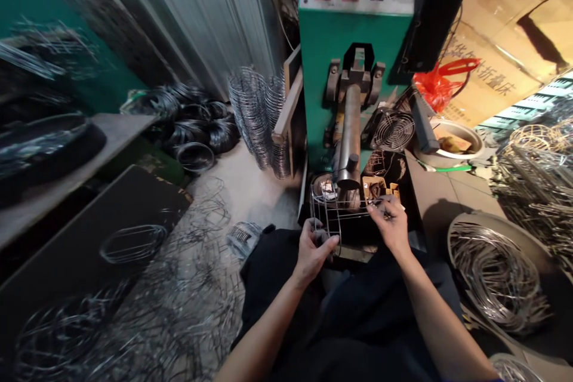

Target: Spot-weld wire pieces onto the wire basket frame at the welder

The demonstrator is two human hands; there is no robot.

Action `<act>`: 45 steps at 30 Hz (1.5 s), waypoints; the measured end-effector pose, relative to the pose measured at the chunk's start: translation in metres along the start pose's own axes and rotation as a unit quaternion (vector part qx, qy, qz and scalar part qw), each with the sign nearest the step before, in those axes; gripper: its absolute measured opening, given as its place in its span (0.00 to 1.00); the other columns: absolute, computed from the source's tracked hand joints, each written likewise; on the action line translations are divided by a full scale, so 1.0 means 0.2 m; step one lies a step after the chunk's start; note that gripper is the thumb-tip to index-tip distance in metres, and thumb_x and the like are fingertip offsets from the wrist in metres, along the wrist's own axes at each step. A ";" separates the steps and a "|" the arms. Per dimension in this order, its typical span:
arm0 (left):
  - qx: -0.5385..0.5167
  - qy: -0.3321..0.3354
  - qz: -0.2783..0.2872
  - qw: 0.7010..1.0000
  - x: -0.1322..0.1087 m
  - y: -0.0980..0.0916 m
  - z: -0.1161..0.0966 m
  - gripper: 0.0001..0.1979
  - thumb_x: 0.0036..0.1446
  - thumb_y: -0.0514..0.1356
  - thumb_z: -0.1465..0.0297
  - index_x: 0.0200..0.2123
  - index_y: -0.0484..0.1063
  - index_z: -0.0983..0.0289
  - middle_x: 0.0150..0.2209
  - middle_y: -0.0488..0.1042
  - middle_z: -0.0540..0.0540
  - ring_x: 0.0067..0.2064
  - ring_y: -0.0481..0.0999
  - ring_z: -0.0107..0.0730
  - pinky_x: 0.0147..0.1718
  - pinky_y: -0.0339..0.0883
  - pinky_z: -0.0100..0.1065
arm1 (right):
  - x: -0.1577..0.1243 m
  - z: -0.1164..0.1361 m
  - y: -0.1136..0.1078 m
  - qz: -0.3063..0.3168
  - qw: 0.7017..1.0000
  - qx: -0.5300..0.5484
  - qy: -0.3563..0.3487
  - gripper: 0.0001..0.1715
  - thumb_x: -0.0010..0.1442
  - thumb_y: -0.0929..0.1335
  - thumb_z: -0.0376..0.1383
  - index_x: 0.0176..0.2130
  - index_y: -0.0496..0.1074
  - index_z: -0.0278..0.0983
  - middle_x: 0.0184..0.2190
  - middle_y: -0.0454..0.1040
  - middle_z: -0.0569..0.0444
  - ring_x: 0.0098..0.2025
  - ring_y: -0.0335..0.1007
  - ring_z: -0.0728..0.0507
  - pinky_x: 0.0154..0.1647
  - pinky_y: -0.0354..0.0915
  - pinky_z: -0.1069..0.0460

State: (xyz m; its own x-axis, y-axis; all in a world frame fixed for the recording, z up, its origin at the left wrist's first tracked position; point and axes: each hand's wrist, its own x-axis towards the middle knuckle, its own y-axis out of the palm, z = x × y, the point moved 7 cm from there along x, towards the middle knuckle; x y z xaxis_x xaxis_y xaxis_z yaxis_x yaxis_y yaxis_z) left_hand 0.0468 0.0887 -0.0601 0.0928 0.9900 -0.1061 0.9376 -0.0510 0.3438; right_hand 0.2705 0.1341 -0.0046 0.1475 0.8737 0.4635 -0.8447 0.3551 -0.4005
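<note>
My left hand (316, 253) is curled nearly closed around the lower corner of a wire basket frame (333, 215), though the wires make it hard to see how each fingertip sits. My right hand (389, 224) is almost closed too, its fingers (375, 208) pinching the frame's far end. I hold the frame up over my lap, just in front of the steel post (348, 137) of the green machine (353, 36), near a small cardboard box of parts (374, 188).
</note>
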 end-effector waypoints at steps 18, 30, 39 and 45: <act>-0.028 -0.012 -0.003 1.000 0.12 0.01 -0.03 0.28 0.51 0.71 0.59 0.44 0.56 0.59 0.19 0.67 0.39 0.15 0.63 0.23 0.13 0.63 0.25 | 0.08 -0.10 0.04 -0.007 1.000 0.022 0.006 0.28 0.58 0.74 0.48 0.20 0.58 0.39 0.28 0.61 0.56 0.33 0.58 0.44 0.36 0.56 0.49; -0.023 -0.014 -0.014 1.000 0.16 0.01 -0.03 0.28 0.50 0.72 0.59 0.43 0.56 0.59 0.18 0.65 0.38 0.15 0.62 0.23 0.13 0.62 0.24 | 0.12 -0.10 0.04 -0.006 1.000 0.007 0.000 0.27 0.58 0.74 0.47 0.20 0.60 0.39 0.29 0.63 0.56 0.35 0.61 0.43 0.38 0.57 0.49; -0.027 -0.024 -0.026 0.999 0.14 -0.01 0.00 0.28 0.49 0.72 0.58 0.43 0.57 0.59 0.19 0.66 0.39 0.15 0.62 0.22 0.13 0.63 0.24 | 0.11 -0.08 0.05 -0.003 1.000 -0.013 0.004 0.27 0.57 0.73 0.49 0.20 0.62 0.38 0.31 0.66 0.54 0.37 0.63 0.42 0.41 0.58 0.48; -0.035 -0.017 -0.027 0.999 0.15 0.00 -0.02 0.28 0.50 0.71 0.58 0.43 0.57 0.59 0.19 0.65 0.38 0.16 0.63 0.22 0.14 0.64 0.24 | 0.12 -0.07 0.06 0.001 1.000 -0.011 0.014 0.29 0.57 0.73 0.52 0.20 0.61 0.39 0.31 0.66 0.54 0.37 0.63 0.42 0.40 0.59 0.48</act>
State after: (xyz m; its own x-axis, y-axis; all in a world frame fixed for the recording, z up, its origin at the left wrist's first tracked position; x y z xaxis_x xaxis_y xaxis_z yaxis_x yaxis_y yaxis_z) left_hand 0.0475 0.1182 -0.0597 0.0543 0.9861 -0.1569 0.9159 0.0134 0.4011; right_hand 0.2718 0.1633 -0.0090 0.1613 0.8830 0.4407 -0.8331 0.3612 -0.4188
